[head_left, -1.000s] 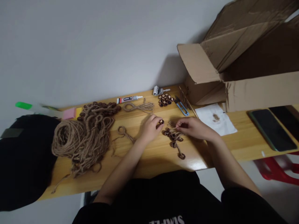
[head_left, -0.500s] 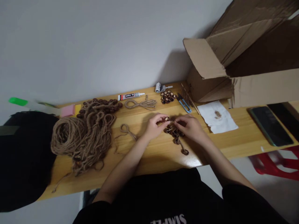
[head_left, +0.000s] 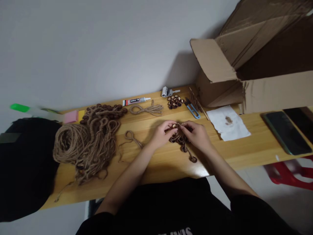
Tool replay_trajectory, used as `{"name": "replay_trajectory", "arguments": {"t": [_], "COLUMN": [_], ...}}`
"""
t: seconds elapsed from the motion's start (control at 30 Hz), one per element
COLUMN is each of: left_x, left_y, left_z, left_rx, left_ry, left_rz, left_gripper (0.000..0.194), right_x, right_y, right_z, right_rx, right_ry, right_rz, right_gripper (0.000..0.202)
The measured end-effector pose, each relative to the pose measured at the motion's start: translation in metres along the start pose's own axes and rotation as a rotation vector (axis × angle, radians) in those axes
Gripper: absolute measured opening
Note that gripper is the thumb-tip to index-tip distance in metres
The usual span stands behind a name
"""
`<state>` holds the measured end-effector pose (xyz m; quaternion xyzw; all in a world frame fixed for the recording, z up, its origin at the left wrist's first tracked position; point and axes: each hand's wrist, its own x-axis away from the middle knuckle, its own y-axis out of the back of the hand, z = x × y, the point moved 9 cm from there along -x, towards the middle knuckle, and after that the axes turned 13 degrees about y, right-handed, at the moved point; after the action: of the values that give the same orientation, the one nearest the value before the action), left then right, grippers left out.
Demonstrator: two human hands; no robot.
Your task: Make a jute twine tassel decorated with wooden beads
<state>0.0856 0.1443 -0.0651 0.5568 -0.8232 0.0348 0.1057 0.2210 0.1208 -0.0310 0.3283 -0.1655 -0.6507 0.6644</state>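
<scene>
My left hand (head_left: 163, 133) pinches a small brown shell half (head_left: 174, 126) with a pale inside. Close on its right, my right hand (head_left: 195, 133) has thumb and forefinger closed on a thin twine end beside that shell. Below both hands, a strand of brown shells on twine (head_left: 181, 139) lies bunched on the wooden table (head_left: 156, 163), and its last shell (head_left: 193, 159) trails toward the front edge. Behind the hands sit several loose shell halves (head_left: 174, 101) and blue thread snips (head_left: 192, 108).
At left are a twine coil (head_left: 69, 143), knotted cords (head_left: 100, 147) and a black bag (head_left: 26, 169). Glue tubes (head_left: 136, 101) (head_left: 170, 92) lie along the back. A cardboard box (head_left: 220, 62), white tissue (head_left: 227, 123) and phones (head_left: 286, 132) are at right.
My right hand has shifted slightly left and up, nearer my left hand. The bunched strand has moved a little left. The view has shifted slightly.
</scene>
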Motion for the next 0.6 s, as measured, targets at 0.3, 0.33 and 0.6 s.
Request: {"name": "replay_trajectory", "arguments": {"t": [0.3, 0.33, 0.6], "left_x": [0.009, 0.010, 0.011], "left_y": [0.016, 0.017, 0.013], "left_z": [-0.018, -0.022, -0.036], "left_rx": [-0.397, -0.444, -0.595], "left_ry": [-0.207, -0.233, -0.357], "left_rz": [-0.249, -0.269, -0.266], "left_gripper": [0.019, 0.018, 0.011], "right_x": [0.003, 0.003, 0.004], "right_y": [-0.005, -0.004, -0.006], "right_z": [-0.011, -0.011, -0.006], "right_rx": [-0.104, -0.111, -0.088], "right_ry": [-0.056, -0.058, -0.021], "right_rz": [-0.039, -0.043, -0.034], "right_gripper": [0.016, 0.016, 0.017]}}
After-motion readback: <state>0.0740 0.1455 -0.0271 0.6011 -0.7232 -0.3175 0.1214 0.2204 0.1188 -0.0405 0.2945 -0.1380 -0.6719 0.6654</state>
